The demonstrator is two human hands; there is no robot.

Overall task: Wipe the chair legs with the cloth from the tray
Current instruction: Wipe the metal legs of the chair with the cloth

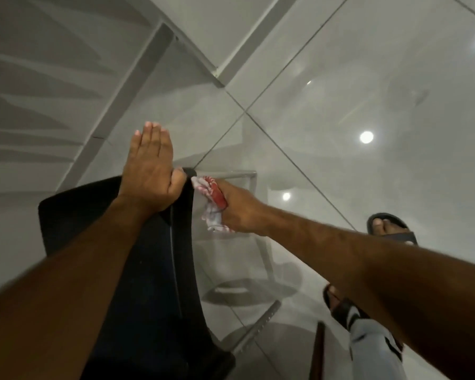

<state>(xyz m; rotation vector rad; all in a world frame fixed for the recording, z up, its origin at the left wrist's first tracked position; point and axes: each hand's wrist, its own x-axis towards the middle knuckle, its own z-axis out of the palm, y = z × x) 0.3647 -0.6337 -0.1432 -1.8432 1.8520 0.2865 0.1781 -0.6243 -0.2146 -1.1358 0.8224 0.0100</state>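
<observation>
A black chair point(154, 270) fills the lower middle of the head view, seen from above. My left hand point(148, 171) lies flat on the chair's top corner, fingers straight and together, thumb hooked over the edge. My right hand point(239, 212) is closed around a bunched red and white cloth point(213, 200), pressed against the chair's side just below that corner. A grey metal chair leg point(251, 179) shows past the cloth, and another metal leg point(258, 327) slants near the floor lower down.
Glossy grey floor tiles point(368, 91) reflect ceiling lights. A white skirting and wall point(52, 78) run along the left. My feet in dark sandals point(390, 226) stand at the right. A dark brown wooden edge point(317, 352) rises at the bottom.
</observation>
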